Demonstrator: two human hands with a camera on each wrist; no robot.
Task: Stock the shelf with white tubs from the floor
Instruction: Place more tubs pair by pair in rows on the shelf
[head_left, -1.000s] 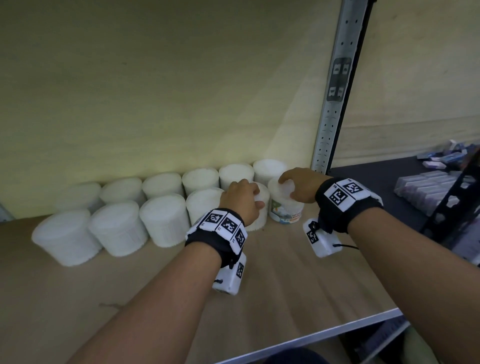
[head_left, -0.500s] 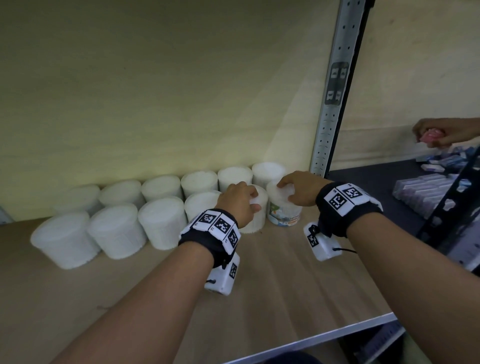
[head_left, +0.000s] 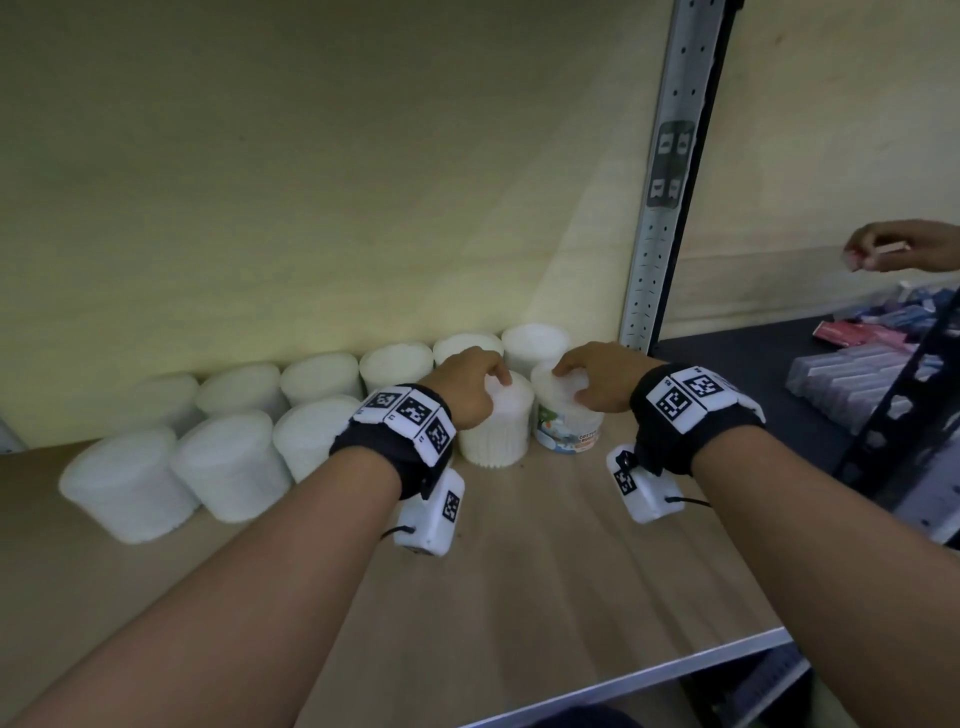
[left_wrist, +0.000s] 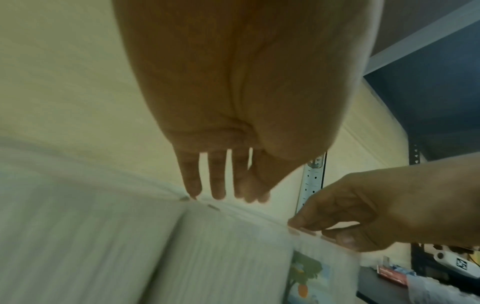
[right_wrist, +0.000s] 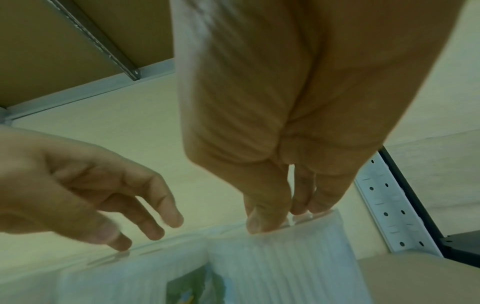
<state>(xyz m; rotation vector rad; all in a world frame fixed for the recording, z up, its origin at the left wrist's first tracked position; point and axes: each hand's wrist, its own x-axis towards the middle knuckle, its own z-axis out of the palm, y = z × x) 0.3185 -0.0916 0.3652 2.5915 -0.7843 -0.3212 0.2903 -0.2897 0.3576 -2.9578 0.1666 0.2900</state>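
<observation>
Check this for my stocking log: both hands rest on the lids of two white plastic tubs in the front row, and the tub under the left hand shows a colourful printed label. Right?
Not quite. The head view shows the colourful printed label on the white plastic tub under the right hand; the white plastic tub under the left hand shows plain ribbed sides. Both hands do rest on front-row lids.

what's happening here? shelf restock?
Yes. A person is setting white tubs on a wooden shelf. The left hand rests fingertips on a plain tub; the right hand pinches the lid rim of the labelled tub beside it. Two rows of tubs already stand along the back.
</observation>
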